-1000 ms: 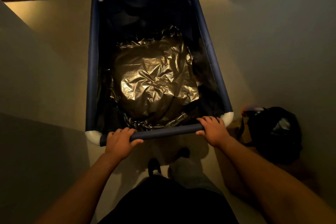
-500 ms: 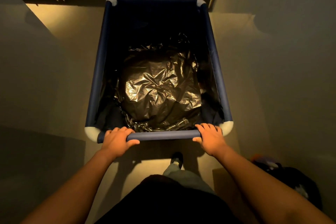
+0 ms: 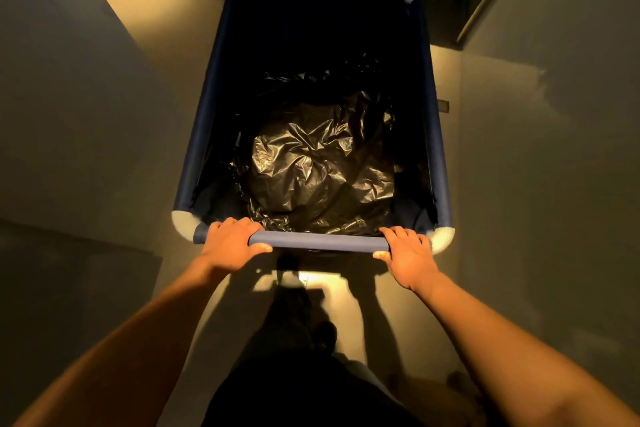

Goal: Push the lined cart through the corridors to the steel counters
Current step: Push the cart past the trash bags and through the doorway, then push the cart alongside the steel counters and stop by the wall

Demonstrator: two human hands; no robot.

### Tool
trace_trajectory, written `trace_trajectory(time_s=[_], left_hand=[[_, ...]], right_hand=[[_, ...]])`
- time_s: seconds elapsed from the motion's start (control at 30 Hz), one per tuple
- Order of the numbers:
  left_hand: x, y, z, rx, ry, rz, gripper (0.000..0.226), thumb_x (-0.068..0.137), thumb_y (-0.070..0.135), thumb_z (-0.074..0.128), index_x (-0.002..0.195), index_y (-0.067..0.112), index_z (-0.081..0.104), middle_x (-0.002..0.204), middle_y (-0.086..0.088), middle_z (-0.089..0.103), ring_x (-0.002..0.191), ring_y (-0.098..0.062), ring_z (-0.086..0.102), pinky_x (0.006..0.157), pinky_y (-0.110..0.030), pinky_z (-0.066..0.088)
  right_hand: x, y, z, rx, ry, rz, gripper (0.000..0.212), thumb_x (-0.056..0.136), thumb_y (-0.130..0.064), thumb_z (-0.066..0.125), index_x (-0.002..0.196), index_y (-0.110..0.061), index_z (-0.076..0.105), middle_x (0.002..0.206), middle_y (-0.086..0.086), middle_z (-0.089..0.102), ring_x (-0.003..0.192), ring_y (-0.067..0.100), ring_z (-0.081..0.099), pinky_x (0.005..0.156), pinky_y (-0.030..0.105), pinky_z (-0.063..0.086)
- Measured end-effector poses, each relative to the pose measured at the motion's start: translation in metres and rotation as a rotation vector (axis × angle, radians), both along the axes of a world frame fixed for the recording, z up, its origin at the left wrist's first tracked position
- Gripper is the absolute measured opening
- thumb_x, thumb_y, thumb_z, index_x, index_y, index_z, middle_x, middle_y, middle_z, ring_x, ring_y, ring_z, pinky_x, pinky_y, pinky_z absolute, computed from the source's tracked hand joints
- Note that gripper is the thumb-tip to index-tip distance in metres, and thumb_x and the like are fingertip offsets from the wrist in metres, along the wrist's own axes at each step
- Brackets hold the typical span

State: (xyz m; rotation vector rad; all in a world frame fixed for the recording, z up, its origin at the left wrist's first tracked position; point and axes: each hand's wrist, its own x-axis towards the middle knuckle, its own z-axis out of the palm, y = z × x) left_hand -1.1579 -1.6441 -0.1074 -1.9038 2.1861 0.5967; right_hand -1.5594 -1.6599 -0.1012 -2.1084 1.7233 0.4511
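left grip [image 3: 231,243], right grip [image 3: 408,253] still on cart [image 3: 320,242] | black bag behind gone

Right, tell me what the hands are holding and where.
Both hold the cart by its near rim bar: left hand near its left end, right hand near its right.

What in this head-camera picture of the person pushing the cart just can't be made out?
- Far inner half of the dark blue fabric-sided cart: lost in shadow.
- Whatever lies under the crinkled black plastic liner: covered by it.
- Cart wheels: hidden beneath the body.
- Palms of the left hand and right hand: wrapped over the blue padded handle bar.
- Steel counters: none in view; the dim corridor ahead is cut off by the top edge.
- Feet: dark, blurred.
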Motion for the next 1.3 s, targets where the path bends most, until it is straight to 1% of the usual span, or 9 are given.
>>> trace_trajectory(time_s=[0.1, 0.17, 0.23, 0.3, 0.4, 0.47, 0.67, 1.03, 1.3], left_hand=[[-0.006, -0.029, 0.0, -0.006, -0.065, 0.007, 0.056, 0.088, 0.078, 0.027, 0.119, 0.041, 0.056, 0.119, 0.009, 0.061, 0.107, -0.019, 0.056, 0.091, -0.041, 0.042], [-0.01, -0.048, 0.001, -0.04, -0.1, 0.021, 0.079, 0.082, 0.084, 0.01, 0.12, 0.036, 0.06, 0.118, 0.005, 0.063, 0.107, -0.023, 0.059, 0.09, -0.043, 0.045], [-0.014, -0.064, 0.002, -0.166, -0.057, 0.003, 0.099, 0.079, 0.087, 0.004, 0.107, 0.02, 0.071, 0.1, -0.007, 0.071, 0.089, -0.03, 0.067, 0.077, -0.042, 0.05], [-0.015, -0.082, 0.001, -0.251, -0.042, 0.04, 0.089, 0.083, 0.086, 0.018, 0.099, 0.019, 0.073, 0.088, -0.006, 0.071, 0.079, -0.028, 0.067, 0.07, -0.04, 0.049], [-0.013, -0.115, -0.007, -0.033, 0.008, 0.14, 0.063, 0.088, 0.076, 0.04, 0.13, 0.032, 0.058, 0.131, 0.0, 0.062, 0.123, -0.028, 0.055, 0.103, -0.05, 0.038], [-0.012, -0.135, -0.011, 0.026, 0.015, 0.182, 0.061, 0.09, 0.072, 0.042, 0.136, 0.034, 0.052, 0.142, 0.002, 0.054, 0.132, -0.026, 0.047, 0.11, -0.05, 0.03], [-0.012, -0.195, -0.009, 0.079, -0.015, 0.22, 0.064, 0.09, 0.073, 0.04, 0.14, 0.033, 0.049, 0.141, 0.001, 0.054, 0.13, -0.028, 0.047, 0.107, -0.05, 0.031], [-0.01, -0.283, -0.004, 0.088, 0.015, 0.327, 0.067, 0.092, 0.07, 0.04, 0.143, 0.026, 0.043, 0.144, -0.004, 0.049, 0.13, -0.032, 0.045, 0.11, -0.053, 0.029], [-0.005, -0.344, -0.007, 0.105, -0.026, 0.402, 0.068, 0.092, 0.072, 0.038, 0.144, 0.028, 0.042, 0.145, -0.001, 0.049, 0.131, -0.031, 0.046, 0.111, -0.052, 0.031]], right_hand=[[-0.002, -0.039, 0.0, -0.014, 0.011, 0.021, 0.061, 0.101, -0.057, 0.042, 0.153, -0.026, 0.036, 0.148, 0.001, 0.048, 0.135, 0.027, 0.045, 0.115, 0.048, 0.031], [0.0, -0.065, 0.0, -0.023, 0.027, 0.028, 0.061, 0.102, -0.056, 0.042, 0.154, -0.025, 0.036, 0.148, 0.001, 0.048, 0.136, 0.027, 0.044, 0.115, 0.048, 0.031], [0.002, -0.088, 0.002, -0.036, 0.043, 0.028, 0.06, 0.102, -0.055, 0.042, 0.154, -0.024, 0.035, 0.148, 0.001, 0.049, 0.137, 0.027, 0.044, 0.116, 0.047, 0.029], [0.005, -0.111, 0.005, -0.04, 0.055, 0.03, 0.059, 0.103, -0.053, 0.042, 0.154, -0.024, 0.035, 0.148, 0.002, 0.049, 0.137, 0.027, 0.044, 0.117, 0.047, 0.028], [0.007, -0.15, 0.009, -0.036, 0.076, 0.056, 0.059, 0.103, -0.051, 0.041, 0.155, -0.023, 0.034, 0.148, 0.002, 0.048, 0.137, 0.026, 0.043, 0.119, 0.046, 0.026], [0.009, -0.178, 0.012, -0.005, 0.09, 0.067, 0.06, 0.104, -0.051, 0.04, 0.156, -0.022, 0.032, 0.149, 0.003, 0.047, 0.138, 0.027, 0.042, 0.119, 0.046, 0.025], [0.023, -0.252, 0.018, 0.032, 0.125, 0.057, 0.059, 0.104, -0.05, 0.04, 0.156, -0.021, 0.031, 0.149, 0.005, 0.046, 0.141, 0.028, 0.039, 0.122, 0.049, 0.019], [0.048, -0.379, 0.027, 0.092, 0.237, 0.131, 0.061, 0.104, -0.04, 0.045, 0.158, -0.02, 0.025, 0.153, 0.008, 0.043, 0.146, 0.03, 0.033, 0.122, 0.051, 0.021], [0.055, -0.472, 0.023, 0.099, 0.165, 0.219, 0.061, 0.104, -0.045, 0.046, 0.158, -0.026, 0.027, 0.156, 0.003, 0.041, 0.147, 0.026, 0.032, 0.123, 0.048, 0.017]])
